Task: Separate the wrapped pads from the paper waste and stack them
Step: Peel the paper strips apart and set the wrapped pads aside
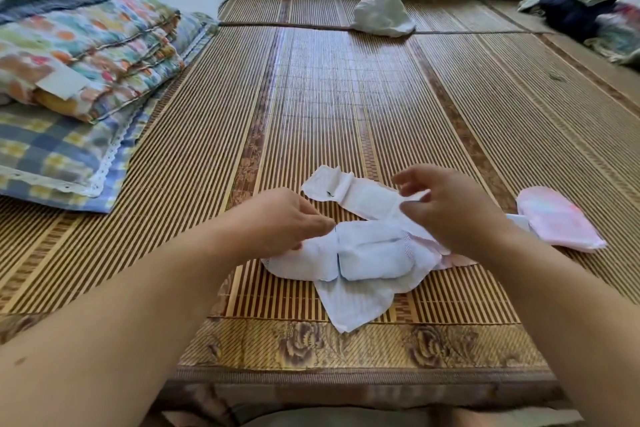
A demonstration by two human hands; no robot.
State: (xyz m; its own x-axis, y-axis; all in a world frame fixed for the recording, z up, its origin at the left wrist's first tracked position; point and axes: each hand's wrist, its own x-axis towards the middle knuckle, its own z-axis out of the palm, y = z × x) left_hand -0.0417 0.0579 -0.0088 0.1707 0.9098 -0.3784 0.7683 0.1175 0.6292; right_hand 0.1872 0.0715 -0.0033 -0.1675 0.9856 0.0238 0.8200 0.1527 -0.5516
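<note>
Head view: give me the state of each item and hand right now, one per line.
Left hand: fingertips pinching the left edge of the white pad pile.
Right hand: fingers on the long pad's right end.
White pad pile: flat on the mat, pieces overlapping, unsorted.
Long pad: unfolded, lying behind the pile.
Pink pad: set apart on the right, untouched.
Crumpled white wad: far back on the mat.

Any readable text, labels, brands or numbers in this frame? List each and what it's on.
None readable.
White wrapped pads under both hands: no print visible.
Small dark mark on the white unfolded paper strip: too small to tell whether it is text.
Pale card tag on the floral folded quilt: blank or too blurred to read.
Pink wrapped pad at right: no lettering visible.
</note>
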